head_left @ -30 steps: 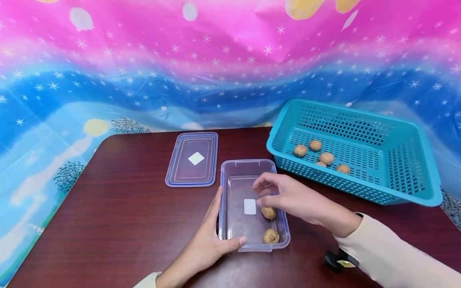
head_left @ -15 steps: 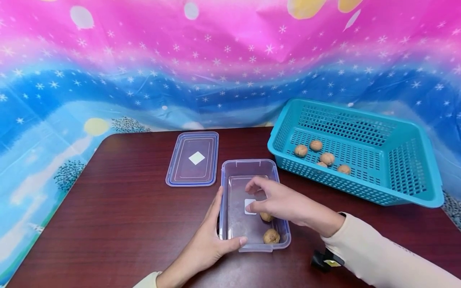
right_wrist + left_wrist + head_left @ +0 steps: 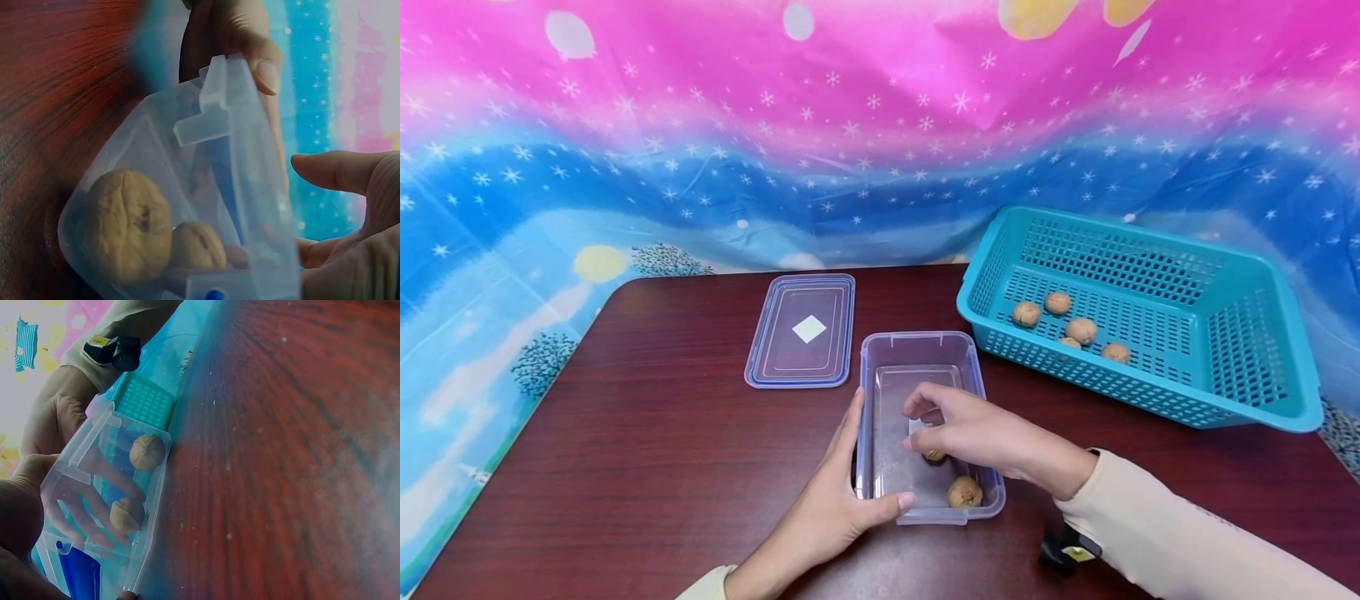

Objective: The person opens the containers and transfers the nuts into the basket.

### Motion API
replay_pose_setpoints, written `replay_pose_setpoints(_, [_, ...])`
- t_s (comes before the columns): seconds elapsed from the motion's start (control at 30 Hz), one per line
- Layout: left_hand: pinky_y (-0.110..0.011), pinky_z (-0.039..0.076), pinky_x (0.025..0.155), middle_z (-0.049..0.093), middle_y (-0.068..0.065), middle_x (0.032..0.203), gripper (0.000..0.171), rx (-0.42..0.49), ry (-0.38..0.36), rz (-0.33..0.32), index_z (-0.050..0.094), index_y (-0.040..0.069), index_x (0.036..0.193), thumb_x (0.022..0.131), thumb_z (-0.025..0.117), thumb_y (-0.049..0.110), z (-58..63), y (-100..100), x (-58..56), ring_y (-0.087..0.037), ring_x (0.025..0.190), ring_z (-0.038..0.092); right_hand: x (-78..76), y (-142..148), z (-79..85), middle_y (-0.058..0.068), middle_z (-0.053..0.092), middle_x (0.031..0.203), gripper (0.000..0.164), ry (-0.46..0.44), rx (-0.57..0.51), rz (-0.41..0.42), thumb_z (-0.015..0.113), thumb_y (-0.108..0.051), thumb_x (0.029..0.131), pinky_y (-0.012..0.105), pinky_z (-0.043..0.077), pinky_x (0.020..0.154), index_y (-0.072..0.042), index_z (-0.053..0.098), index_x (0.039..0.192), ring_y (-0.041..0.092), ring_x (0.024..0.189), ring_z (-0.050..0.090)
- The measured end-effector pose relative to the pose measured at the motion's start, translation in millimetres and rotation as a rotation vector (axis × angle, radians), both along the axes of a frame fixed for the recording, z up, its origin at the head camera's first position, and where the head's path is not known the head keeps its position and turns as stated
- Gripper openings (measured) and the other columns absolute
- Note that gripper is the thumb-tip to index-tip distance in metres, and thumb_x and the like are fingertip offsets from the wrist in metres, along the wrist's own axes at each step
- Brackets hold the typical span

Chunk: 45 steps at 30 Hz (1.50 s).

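A clear plastic box [image 3: 919, 337] with a blue-edged rim stands uncovered on the table. My left hand [image 3: 831, 500] holds its near left corner, fingers along the side wall and thumb over the near rim. Inside are two walnuts: one walnut [image 3: 965, 492] lies in the near right corner, another walnut [image 3: 934, 456] is partly covered by my right hand [image 3: 977, 432]. That hand reaches down into the box with bent, spread fingers. Through the wall in the left wrist view, a finger appears to touch the farther walnut [image 3: 127, 515]. The right thumb [image 3: 331, 170] stays apart from it.
A teal perforated basket [image 3: 1120, 385] with several walnuts [image 3: 1081, 330] stands at the back right. The box's clear lid [image 3: 799, 357], with a blue seal, lies flat behind and left of the box. A patterned cloth [image 3: 850, 125] hangs behind the table.
My right hand has moved left and nearer inside the box. The walnut beneath it has shifted left from the right wall. My left hand and the box have stayed put.
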<state>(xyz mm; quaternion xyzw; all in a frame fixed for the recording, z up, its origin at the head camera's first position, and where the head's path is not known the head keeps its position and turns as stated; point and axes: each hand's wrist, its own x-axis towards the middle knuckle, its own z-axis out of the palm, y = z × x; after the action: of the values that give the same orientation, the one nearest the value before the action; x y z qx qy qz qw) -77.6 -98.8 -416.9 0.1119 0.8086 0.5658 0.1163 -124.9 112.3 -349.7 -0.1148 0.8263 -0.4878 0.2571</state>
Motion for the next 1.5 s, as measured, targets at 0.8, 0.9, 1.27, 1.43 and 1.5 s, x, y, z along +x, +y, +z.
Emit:
replay_pose_setpoints(0.8, [-0.06,0.016,0.126,0.009,-0.005,0.177,0.126,0.002,-0.002,-0.008,0.004,0.033,0.17,0.078,0.09,0.034,0.2,0,-0.9,-0.03,0.161,0.015,-13.9,-12,-22.0,0.003,0.067,0.094,0.028,-0.005,-0.047,0.022,0.074,-0.01,0.087,0.027,0.05,0.077,0.004,0.073,0.111,0.012,0.087,0.058])
replay_pose_setpoints(0.9, [-0.061,0.017,0.126,0.008,-0.005,0.177,0.126,0.001,0.002,-0.01,0.004,0.033,0.17,0.077,0.09,0.034,0.1,0,-1.2,-0.03,0.161,0.016,-14.7,-13,-22.1,0.003,0.066,0.093,0.027,0.007,-0.028,0.022,0.076,-0.009,0.087,0.028,0.048,0.075,0.003,0.074,0.111,0.014,0.088,0.056])
replay_pose_setpoints(1.27, [-0.059,0.016,0.126,0.007,-0.004,0.178,0.126,0.008,-0.01,-0.01,0.004,0.035,0.17,0.078,0.09,0.034,0.1,-1,-0.5,-0.028,0.16,0.015,-15.5,-15,-26.9,0.007,0.07,0.097,0.029,0.041,-0.058,0.017,0.077,-0.004,0.081,0.028,0.05,0.077,0.004,0.075,0.109,0.013,0.089,0.058])
replay_pose_setpoints(1.43, [-0.059,0.016,0.126,0.007,-0.004,0.178,0.126,0.011,-0.009,-0.008,0.004,0.035,0.17,0.078,0.09,0.034,-0.2,-1,-0.3,-0.029,0.161,0.016,-14.9,-14,-25.9,0.006,0.071,0.095,0.029,0.018,-0.098,0.01,0.077,-0.003,0.08,0.027,0.051,0.076,0.001,0.074,0.108,0.014,0.087,0.06])
replay_pose_setpoints(1.5, [-0.06,0.017,0.126,0.007,-0.005,0.178,0.126,0.009,-0.006,-0.008,0.004,0.035,0.17,0.078,0.09,0.034,-0.2,-1,-0.5,-0.03,0.161,0.016,-14.4,-13,-25.5,0.005,0.07,0.093,0.03,0.006,-0.129,0.012,0.077,-0.001,0.078,0.027,0.051,0.074,0.001,0.073,0.107,0.015,0.086,0.061])
